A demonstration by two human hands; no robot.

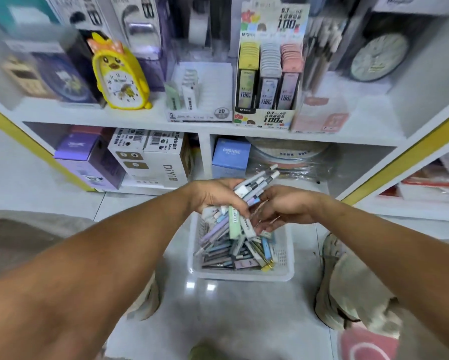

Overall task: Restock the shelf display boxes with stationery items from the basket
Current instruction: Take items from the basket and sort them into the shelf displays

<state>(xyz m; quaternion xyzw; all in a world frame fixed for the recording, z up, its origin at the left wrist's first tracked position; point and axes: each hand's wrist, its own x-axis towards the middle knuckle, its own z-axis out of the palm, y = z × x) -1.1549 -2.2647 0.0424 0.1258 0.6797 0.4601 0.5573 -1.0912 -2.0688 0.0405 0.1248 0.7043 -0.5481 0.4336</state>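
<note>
A white plastic basket (285,261) stands on the floor, full of pastel pens and small lead cases. Above its far edge my left hand (215,196) grips a bundle of stationery (252,188); pens stick up to the right and a green case hangs below. My right hand (283,206) is just right of the bundle, fingers curled toward it and touching its lower items; whether it holds any I cannot tell. On the shelf above stand a nearly empty white 2B display box (213,100) and a full 0.7 lead display box (269,81).
A yellow chick alarm clock (119,76) stands left of the 2B box and a round clock (379,57) at the right. The lower shelf holds purple, white DIY and blue boxes. My shoes flank the basket on the tiled floor.
</note>
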